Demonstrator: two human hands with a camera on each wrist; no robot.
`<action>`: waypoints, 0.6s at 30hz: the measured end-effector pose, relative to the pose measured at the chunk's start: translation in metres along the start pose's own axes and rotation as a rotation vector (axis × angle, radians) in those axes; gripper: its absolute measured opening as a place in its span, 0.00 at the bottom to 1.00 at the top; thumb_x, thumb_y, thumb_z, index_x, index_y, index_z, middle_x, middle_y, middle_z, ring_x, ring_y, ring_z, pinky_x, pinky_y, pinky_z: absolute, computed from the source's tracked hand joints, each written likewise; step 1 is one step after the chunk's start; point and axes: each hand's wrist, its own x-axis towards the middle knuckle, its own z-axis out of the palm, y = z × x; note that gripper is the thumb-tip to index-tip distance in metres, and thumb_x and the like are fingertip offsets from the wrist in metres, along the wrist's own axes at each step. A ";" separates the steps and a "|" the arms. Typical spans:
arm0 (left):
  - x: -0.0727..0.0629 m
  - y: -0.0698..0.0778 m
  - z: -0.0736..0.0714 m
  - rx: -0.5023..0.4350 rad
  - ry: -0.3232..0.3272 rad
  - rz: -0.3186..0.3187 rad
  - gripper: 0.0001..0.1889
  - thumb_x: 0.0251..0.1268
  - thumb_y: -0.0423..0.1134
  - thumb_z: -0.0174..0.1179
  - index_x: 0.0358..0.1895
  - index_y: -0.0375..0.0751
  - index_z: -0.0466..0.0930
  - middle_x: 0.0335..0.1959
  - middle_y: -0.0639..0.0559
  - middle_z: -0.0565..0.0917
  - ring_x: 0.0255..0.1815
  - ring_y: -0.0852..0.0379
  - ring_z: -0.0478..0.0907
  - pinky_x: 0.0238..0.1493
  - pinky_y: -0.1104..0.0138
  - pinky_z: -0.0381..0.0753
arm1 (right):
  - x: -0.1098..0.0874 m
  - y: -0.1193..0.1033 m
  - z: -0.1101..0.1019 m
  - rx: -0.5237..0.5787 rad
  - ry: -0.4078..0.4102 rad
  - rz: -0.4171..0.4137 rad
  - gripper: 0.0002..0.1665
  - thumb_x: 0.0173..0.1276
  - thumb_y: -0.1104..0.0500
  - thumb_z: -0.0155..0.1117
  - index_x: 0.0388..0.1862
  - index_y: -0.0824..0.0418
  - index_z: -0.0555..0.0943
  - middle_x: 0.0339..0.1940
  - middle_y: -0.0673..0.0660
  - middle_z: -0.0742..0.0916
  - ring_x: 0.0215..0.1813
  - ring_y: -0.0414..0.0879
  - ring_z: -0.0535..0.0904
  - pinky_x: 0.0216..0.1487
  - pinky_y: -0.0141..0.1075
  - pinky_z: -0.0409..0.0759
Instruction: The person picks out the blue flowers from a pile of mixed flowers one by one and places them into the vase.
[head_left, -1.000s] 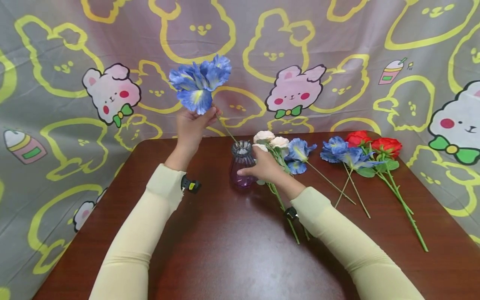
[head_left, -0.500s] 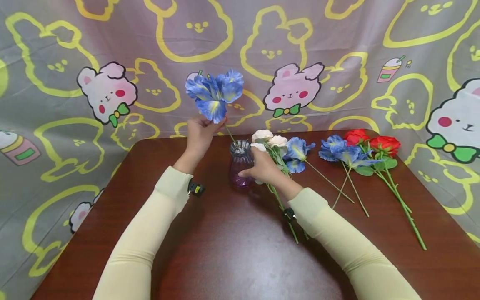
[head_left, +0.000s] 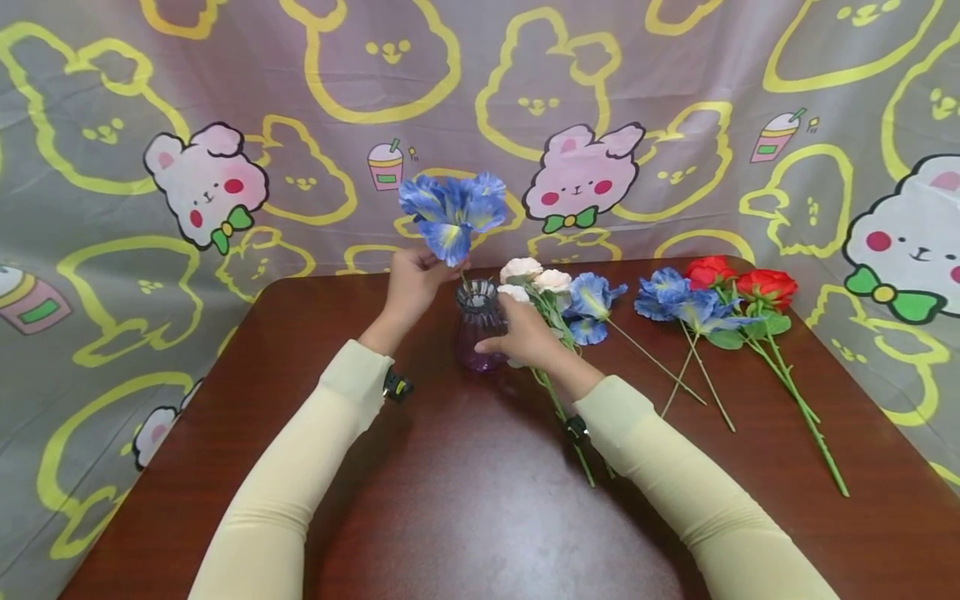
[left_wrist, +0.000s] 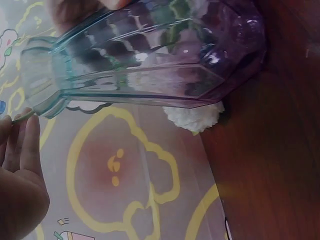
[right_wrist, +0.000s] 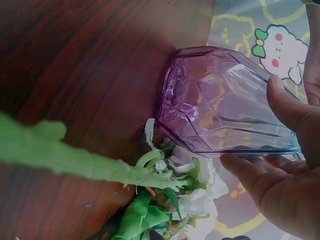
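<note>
Blue flower (head_left: 453,215) lowered nearer purple vase (head_left: 470,327), stem (left_wrist: 23,118) at its rim (head_left: 477,309).

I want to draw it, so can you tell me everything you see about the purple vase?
The vase is see-through and looks like glass, purple at the base and fading to blue-grey near the top. Its body has flat facets, and its neck flares out to a ridged rim. It stands upright on the brown table. The right grip holds its side, and the stem of a blue flower reaches its mouth.
</note>
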 end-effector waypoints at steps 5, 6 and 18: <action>-0.002 -0.005 0.002 0.090 -0.023 -0.007 0.10 0.63 0.26 0.62 0.44 0.20 0.82 0.37 0.28 0.84 0.37 0.50 0.86 0.41 0.63 0.84 | -0.001 -0.001 0.000 0.009 -0.004 0.012 0.50 0.52 0.55 0.80 0.68 0.72 0.64 0.63 0.69 0.76 0.65 0.60 0.70 0.67 0.48 0.67; -0.002 -0.005 0.002 0.111 -0.022 -0.009 0.10 0.63 0.26 0.62 0.43 0.20 0.83 0.37 0.30 0.84 0.37 0.53 0.85 0.41 0.65 0.84 | -0.001 -0.002 0.001 0.008 -0.005 0.014 0.51 0.52 0.55 0.80 0.69 0.72 0.64 0.63 0.69 0.76 0.65 0.60 0.70 0.67 0.48 0.66; -0.001 -0.013 0.005 0.368 -0.007 -0.138 0.10 0.60 0.34 0.68 0.40 0.29 0.86 0.38 0.40 0.87 0.40 0.53 0.84 0.41 0.67 0.79 | 0.000 0.001 0.001 -0.006 -0.008 0.011 0.46 0.52 0.54 0.80 0.64 0.71 0.67 0.60 0.69 0.78 0.63 0.60 0.72 0.65 0.48 0.68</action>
